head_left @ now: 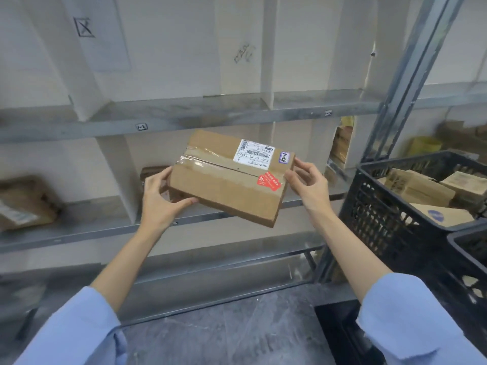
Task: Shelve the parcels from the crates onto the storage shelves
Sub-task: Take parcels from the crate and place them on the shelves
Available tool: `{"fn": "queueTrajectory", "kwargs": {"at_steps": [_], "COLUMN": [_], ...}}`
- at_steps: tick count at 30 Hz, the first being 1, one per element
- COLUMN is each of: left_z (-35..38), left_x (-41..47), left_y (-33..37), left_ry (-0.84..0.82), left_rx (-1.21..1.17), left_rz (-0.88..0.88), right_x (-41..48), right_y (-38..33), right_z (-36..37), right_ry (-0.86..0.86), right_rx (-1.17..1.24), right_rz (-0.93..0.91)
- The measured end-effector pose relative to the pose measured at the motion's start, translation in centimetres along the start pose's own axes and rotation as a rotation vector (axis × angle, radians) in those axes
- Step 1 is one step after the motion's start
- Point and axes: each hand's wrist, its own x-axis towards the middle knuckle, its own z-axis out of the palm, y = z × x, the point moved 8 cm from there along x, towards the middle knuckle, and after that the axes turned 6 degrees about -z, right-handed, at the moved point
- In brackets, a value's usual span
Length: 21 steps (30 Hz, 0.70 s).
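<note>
Holding the parcel [232, 177] with both hands, we keep it in the air just in front of the middle shelf [79, 234], slightly above that shelf's front edge and not resting on it. The parcel is a flat brown cardboard box, tilted, with its near right corner lowest.

The left hand [160, 198] grips the parcel's left end: the thumb lies along the near lower edge and the fingers curl round the end. The right hand [308, 183] pinches the right end between curled fingers and thumb. Both sleeves [79, 325] are light blue.

On the parcel's top face we see a white shipping label [254, 152], a purple sticker [284, 157] and a red sticker [268, 181]. Clear tape runs along the centre seam.

On the middle shelf, to its left end, lies a blurred brown parcel [23, 204]. A smaller dark parcel [152, 172] sits on the same shelf behind the left hand, just right of a white divider [118, 175]. The upper shelf [184, 119] runs directly above the middle shelf.

A black crate [382, 206] stands to the right of the middle shelf, beyond the grey upright, and contains several cardboard boxes [419, 188].
</note>
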Motion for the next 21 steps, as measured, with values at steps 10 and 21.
{"fn": "queueTrajectory", "kwargs": {"at_steps": [10, 21], "left_z": [-6.5, -11.5], "left_x": [-2.4, -4.6], "left_y": [-3.5, -6.3], "left_ry": [0.046, 0.021], "left_rx": [0.005, -0.096], "left_rz": [-0.121, -0.230], "right_x": [-0.5, -1.3], "right_y": [-0.5, -2.2], "right_z": [10.0, 17.4], "right_ry": [-0.202, -0.421], "right_rx": [0.106, 0.001], "right_rz": [0.061, -0.001]}}
